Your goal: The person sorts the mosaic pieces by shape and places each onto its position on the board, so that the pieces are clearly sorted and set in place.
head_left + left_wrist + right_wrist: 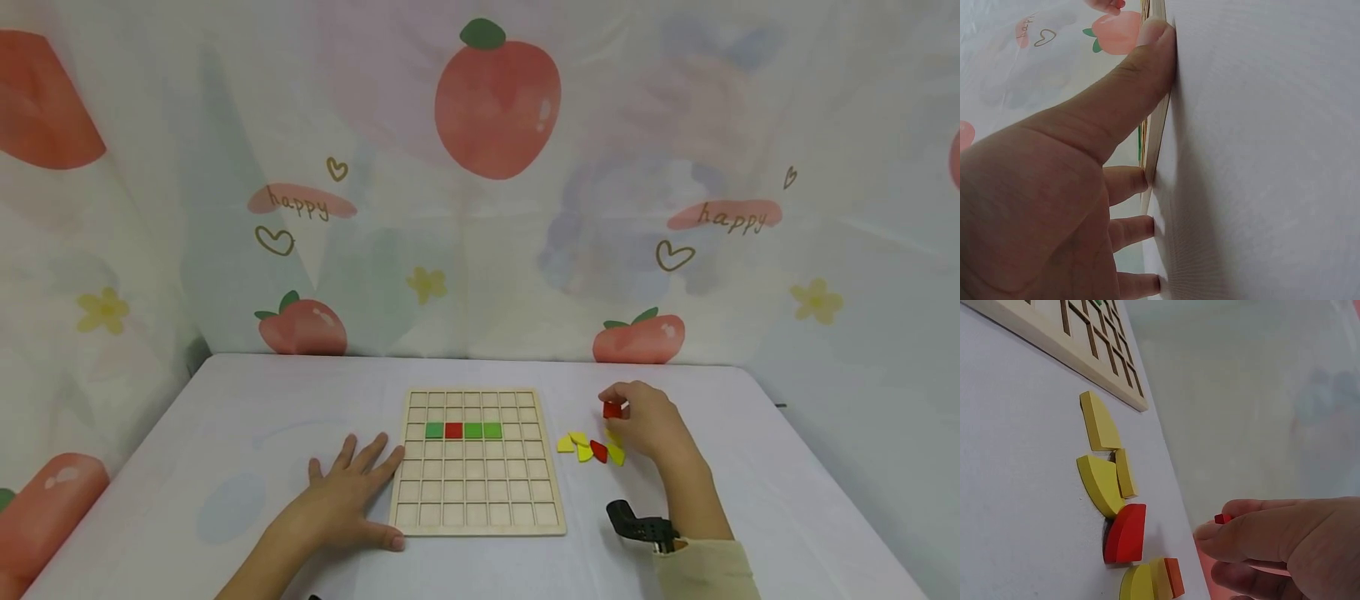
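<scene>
A wooden grid board [439,492] lies on the table, with a row of square tiles in one of its upper rows: a red tile [453,430] among three green tiles [473,431]. Along the board's left side my left hand [347,493] is spread, its straight fingers and thumb right at the edge [1159,125]. My right hand [647,419] pinches a red tile [612,410] between thumb and fingers, raised above the table; in the right wrist view only a small corner of it shows. Below that hand lie yellow pieces [1102,487] with curved sides and a red curved piece [1126,534].
The loose pieces form a small cluster right of the board, with an orange piece [1174,577] at its near end in the right wrist view. A black wrist mount [637,525] sits on the right wrist. Behind the white table [285,400] hangs a fruit-printed cloth [480,250].
</scene>
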A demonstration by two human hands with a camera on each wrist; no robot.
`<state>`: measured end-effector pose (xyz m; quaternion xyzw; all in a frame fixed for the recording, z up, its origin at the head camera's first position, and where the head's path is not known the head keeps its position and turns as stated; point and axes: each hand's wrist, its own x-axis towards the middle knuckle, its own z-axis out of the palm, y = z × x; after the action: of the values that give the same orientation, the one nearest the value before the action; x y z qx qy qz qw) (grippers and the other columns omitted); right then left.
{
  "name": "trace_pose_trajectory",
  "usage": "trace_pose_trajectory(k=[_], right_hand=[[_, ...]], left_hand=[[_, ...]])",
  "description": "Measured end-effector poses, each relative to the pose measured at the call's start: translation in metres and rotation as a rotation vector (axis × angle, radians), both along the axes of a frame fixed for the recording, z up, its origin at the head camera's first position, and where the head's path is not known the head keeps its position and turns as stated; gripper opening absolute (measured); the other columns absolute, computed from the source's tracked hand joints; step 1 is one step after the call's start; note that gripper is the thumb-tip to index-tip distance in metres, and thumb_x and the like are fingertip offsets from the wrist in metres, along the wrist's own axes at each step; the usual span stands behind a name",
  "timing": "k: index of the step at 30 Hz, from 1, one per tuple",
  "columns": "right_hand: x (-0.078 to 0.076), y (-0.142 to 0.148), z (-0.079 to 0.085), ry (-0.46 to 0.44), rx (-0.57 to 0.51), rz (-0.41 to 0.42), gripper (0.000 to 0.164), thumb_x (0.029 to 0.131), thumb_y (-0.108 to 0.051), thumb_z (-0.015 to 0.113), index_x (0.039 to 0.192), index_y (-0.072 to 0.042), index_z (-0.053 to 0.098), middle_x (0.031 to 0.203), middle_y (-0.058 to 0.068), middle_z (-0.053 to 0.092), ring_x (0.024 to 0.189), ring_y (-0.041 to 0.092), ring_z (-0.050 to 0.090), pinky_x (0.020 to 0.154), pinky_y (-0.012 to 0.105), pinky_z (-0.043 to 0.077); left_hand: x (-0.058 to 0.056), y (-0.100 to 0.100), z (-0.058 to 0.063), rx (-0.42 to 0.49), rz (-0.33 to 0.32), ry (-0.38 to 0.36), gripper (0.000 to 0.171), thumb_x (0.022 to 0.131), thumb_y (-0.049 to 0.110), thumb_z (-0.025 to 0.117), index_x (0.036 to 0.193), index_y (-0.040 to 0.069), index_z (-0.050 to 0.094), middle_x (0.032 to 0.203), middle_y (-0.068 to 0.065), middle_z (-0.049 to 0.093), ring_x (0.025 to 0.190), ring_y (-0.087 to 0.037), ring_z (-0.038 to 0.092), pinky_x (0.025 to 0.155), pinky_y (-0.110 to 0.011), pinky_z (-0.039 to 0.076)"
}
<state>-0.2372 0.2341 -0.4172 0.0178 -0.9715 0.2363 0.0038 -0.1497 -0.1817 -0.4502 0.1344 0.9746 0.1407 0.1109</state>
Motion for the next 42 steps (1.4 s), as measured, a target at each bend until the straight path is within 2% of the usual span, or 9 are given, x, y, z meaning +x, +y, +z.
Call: trace_pose_trajectory(k=[15,31,42], right_hand=[[-0.003,-0.008,0.004,0.039,-0.002,0.020,0.037,0.087,-0.009,0.076,0.123,-0.007,0.069,0.108,0.012,0.065,0.094,0.028,0.057,0.079,0.041,0.056],[-0.004,-0.019,0.002,0.050,0.003,0.035,0.037,0.087,-0.009,0.076,0.123,-0.008,0.069,0.107,0.011,0.064,0.094,0.027,0.056,0.078,0.039,0.057],[0.000,-0.031,-0.001,0.070,0.031,0.067,0.037,0.087,-0.010,0.075,0.123,-0.009,0.069,0.113,0.011,0.064,0.096,0.028,0.058,0.083,0.045,0.056]], left_hand=[[0.002,-0.002,0.005,0.003,-0.015,0.018,0.117,0.059,0.076,0.077,0.156,0.024,0.036,0.165,-0.010,0.024,0.148,-0.054,0.013,0.096,-0.088,0.011],[0.001,-0.002,0.003,-0.011,-0.012,0.014,0.118,0.058,0.077,0.076,0.156,0.024,0.035,0.165,-0.010,0.023,0.148,-0.054,0.013,0.096,-0.088,0.012],[0.003,0.000,0.003,0.003,-0.007,0.001,0.118,0.059,0.075,0.077,0.156,0.025,0.035,0.166,-0.009,0.022,0.148,-0.053,0.011,0.098,-0.087,0.010]])
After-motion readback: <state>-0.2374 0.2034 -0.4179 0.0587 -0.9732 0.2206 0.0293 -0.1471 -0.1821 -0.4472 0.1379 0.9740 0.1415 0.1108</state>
